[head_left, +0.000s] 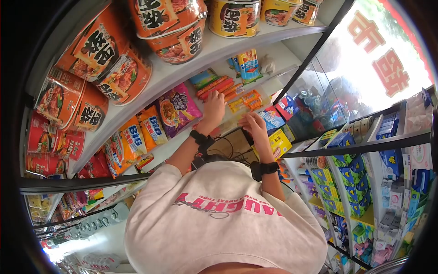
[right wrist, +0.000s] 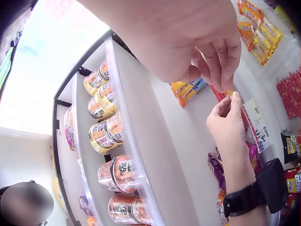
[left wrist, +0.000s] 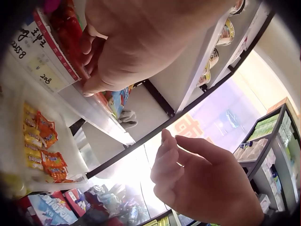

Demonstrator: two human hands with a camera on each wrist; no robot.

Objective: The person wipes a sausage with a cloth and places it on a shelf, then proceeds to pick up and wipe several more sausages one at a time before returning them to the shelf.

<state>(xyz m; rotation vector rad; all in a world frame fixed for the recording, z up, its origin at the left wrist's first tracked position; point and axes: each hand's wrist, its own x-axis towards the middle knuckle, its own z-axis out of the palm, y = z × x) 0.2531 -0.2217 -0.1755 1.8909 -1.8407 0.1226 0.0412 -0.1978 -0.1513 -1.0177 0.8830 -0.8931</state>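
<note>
Long sausages in red and orange wrappers point(head_left: 222, 86) lie along the shelf, just behind its front edge. My left hand point(head_left: 213, 111) reaches in at them, with curled fingers on a red-wrapped sausage point(left wrist: 67, 33). Its thumb sits by the shelf lip, close to a handwritten price tag point(left wrist: 43, 54). The palm hides part of the sausage. To the right, my right hand point(head_left: 255, 128) hovers before the shelf, fingers loosely bent and nothing visible in them. Small orange and yellow snack packs point(head_left: 246, 101) lie in a clear bin near it.
Above runs a shelf of noodle tubs point(head_left: 175, 41), its edge point(head_left: 169, 75) over my left arm. Purple point(head_left: 178, 109) and orange snack bags point(head_left: 125, 145) stand left of that hand. Cables point(head_left: 228, 146) hang below. A rack of boxed goods point(head_left: 356, 187) is at the right.
</note>
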